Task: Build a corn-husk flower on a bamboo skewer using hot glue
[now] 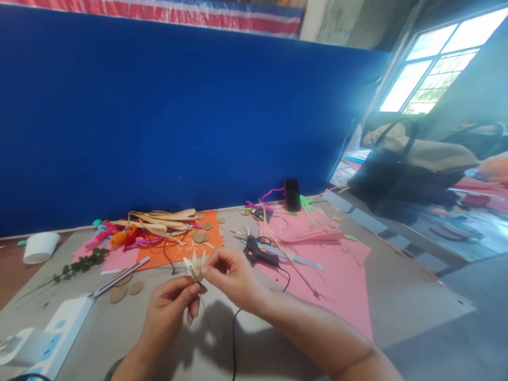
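Note:
Between both hands, above the near middle of the table, is a small cream-coloured craft flower (193, 268) with pointed petals and a thin stem running down below. My left hand (174, 301) pinches the flower at its base, thumb against fingers. On its right side, my right hand (232, 275) has thumb and index finger closed on a petal. Just beyond the right hand lies a black glue gun (259, 251), its cord trailing toward me. An orange sheet (156, 253) lies behind the left hand.
Pink paper (337, 280) covers the right side of the table. Raffia strips (166, 219), wooden discs (118, 294), a pen (123, 276) and a leafy sprig (81, 264) lie left. A power strip (65, 333) and white cup (41, 247) stand there too. A phone (292, 194) leans against the blue partition (178, 116).

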Motion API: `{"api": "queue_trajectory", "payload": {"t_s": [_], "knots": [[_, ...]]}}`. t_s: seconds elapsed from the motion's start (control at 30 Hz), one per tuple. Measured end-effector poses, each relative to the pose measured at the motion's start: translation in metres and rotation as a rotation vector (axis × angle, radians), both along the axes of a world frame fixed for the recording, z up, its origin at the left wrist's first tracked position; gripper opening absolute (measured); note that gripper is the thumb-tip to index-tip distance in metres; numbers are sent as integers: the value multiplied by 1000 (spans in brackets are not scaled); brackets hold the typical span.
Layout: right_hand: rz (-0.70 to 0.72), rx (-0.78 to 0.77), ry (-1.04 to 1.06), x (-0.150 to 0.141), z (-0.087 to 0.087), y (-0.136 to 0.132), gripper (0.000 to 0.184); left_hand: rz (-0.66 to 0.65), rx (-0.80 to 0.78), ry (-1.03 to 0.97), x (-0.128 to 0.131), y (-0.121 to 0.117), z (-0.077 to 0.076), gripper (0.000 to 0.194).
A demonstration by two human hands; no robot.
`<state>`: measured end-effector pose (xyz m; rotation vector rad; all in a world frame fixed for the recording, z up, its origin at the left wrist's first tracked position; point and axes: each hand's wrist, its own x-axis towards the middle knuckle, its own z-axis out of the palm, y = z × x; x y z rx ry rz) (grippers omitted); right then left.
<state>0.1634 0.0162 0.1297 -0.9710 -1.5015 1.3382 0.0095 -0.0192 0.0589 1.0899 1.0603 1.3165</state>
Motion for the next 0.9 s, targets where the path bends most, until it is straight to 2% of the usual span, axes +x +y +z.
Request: {"api": "queue_trajectory", "payload": {"t_s": [0.13, 0.33, 0.53, 0.73, 0.9], "knots": [[-17, 29, 12, -1, -3, 1, 15, 3, 30, 43, -1, -1, -1, 20], [-20, 47, -23, 0, -5, 1, 15, 14, 34, -53, 0, -1, -4, 16], [-40, 43, -37, -2, -9, 4, 17, 84, -4, -117, 4, -1, 2, 27], [-15, -1, -24, -4, -15, 6, 17, 29, -7, -117, 6, 4, 5, 24], [-5, -46, -29, -4, -13, 6, 13, 14, -7, -140, 5, 5, 2, 19]]}}
